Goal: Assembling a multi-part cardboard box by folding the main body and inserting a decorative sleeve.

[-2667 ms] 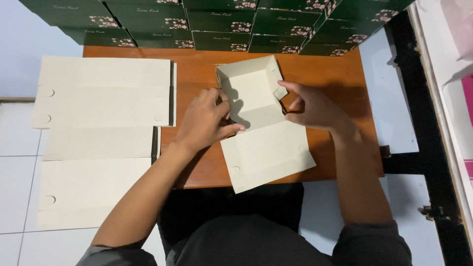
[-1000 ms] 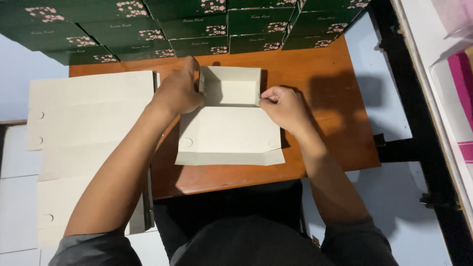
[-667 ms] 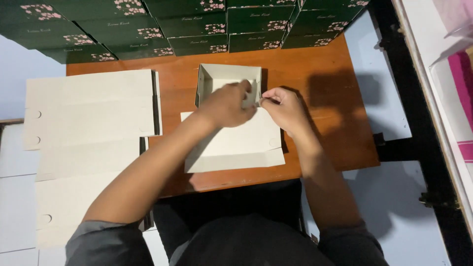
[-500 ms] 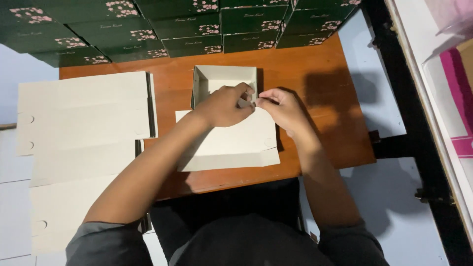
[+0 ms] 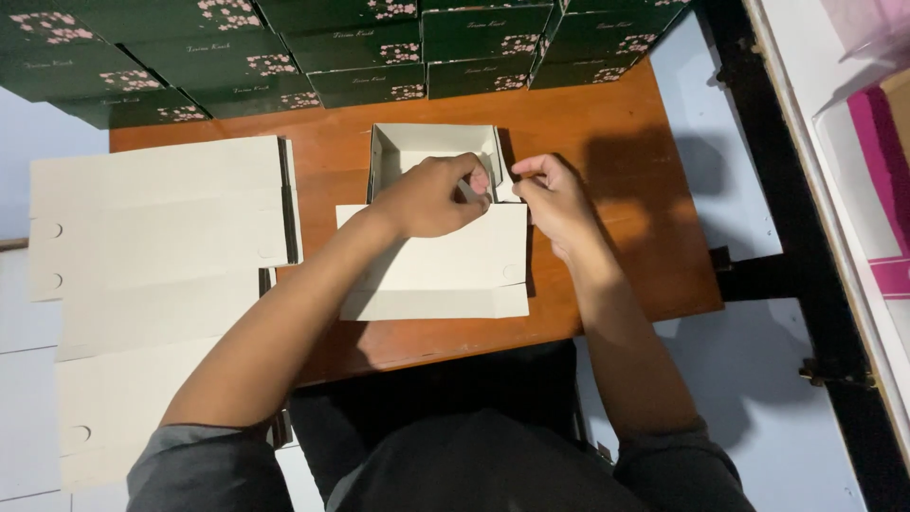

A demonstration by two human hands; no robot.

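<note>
Table: wooden table (image 5: 616,142), brown, running from the far green boxes to the near edge above the person's lap. Its right edge borders pale floor; bare wood lies open right of the right hand and between the half-built box and the flat stack.

Flat stack: stack of flat cardboard blanks (image 5: 156,213), cream, overhanging the table's left edge. More blanks (image 5: 133,398) lie below it, off the table. The stack's right edge stands near the box, not touching.

Green boxes: rows of dark green boxes (image 5: 341,47) with pink flower prints, packed along the far table edge. A strip of bare wood separates them from the tray's far wall.

Half-built box: cream cardboard box (image 5: 436,256), centre of the table. The far part is folded into an open tray with upright walls; the near part, the lid flap, lies flat toward the person, its front edge short of the table's near edge.

Left hand: left hand (image 5: 431,194), forearm crossing the lid flap diagonally, knuckles up, fingers curled and pinching at the tray's near right corner.

Right hand: right hand (image 5: 555,199), coming in from the right, wrist on the wood, thumb and forefinger pinched at the same corner flap, just beside the left fingertips.
</note>
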